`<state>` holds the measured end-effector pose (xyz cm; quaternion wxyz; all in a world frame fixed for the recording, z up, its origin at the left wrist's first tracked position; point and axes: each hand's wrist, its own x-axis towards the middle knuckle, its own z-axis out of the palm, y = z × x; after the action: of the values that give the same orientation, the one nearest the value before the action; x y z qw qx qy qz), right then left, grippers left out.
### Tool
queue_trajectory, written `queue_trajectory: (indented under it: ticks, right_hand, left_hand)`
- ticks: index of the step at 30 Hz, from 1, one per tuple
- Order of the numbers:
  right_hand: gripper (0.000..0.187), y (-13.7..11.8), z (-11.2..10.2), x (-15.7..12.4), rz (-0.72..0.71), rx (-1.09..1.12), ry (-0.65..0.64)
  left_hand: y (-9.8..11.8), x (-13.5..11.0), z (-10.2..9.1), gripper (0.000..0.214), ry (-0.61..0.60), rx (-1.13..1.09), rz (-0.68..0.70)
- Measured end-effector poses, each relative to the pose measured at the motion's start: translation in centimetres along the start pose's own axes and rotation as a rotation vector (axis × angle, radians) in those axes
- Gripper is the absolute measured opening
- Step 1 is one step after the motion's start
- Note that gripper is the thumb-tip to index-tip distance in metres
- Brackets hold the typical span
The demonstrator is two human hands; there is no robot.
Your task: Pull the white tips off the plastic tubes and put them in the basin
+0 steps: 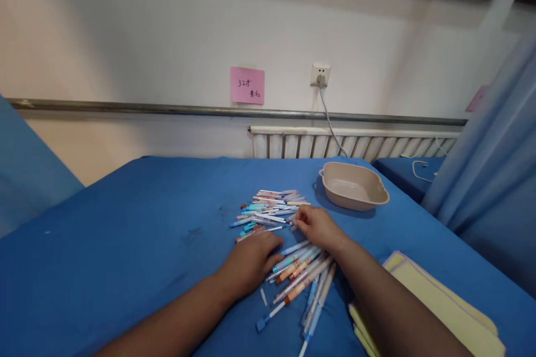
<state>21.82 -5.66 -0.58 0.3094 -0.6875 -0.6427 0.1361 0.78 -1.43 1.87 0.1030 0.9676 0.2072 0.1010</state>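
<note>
A heap of slim pens (272, 212) in white, pale blue, pink and brown lies mid-bed, and a second group of pens (301, 273) is fanned out in front of it. Between the two groups, my left hand (251, 259) rests low at their left side, thumb and fingers apart, its fingertips by the pens. My right hand (320, 225) is at the heap's right edge, with thumb and forefinger pinched at the end of a pen; its other fingers are curled. A small white stick-like piece (263, 296) lies apart near my left wrist.
A beige plastic basin (354, 186) stands at the far right of the blue-covered bed (125, 223). A folded yellow cloth (444, 306) lies under and beside my right forearm. Behind are a radiator (301, 144) and a plugged-in cable (329, 111); a blue curtain (494, 167) hangs right.
</note>
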Motion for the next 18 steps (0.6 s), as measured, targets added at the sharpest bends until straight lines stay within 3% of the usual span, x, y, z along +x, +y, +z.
queue_trajectory:
  ticks: [5, 12, 18]
  right_hand:
    - [0.009, -0.1, 0.7, -0.1, -0.036, 0.209, -0.101]
    - [0.018, -0.5, 0.4, -0.2, -0.026, 0.471, -0.251]
    - [0.019, -0.9, 0.8, -0.3, 0.005, 0.652, -0.296]
  left_hand:
    - [0.3, 0.3, 0.2, 0.017, -0.055, 0.059, -0.006]
    - [-1.8, 0.1, -0.7, 0.021, 0.197, 0.058, -0.076]
    - [-1.6, -0.1, -0.8, 0.018, 0.208, 0.009, -0.015]
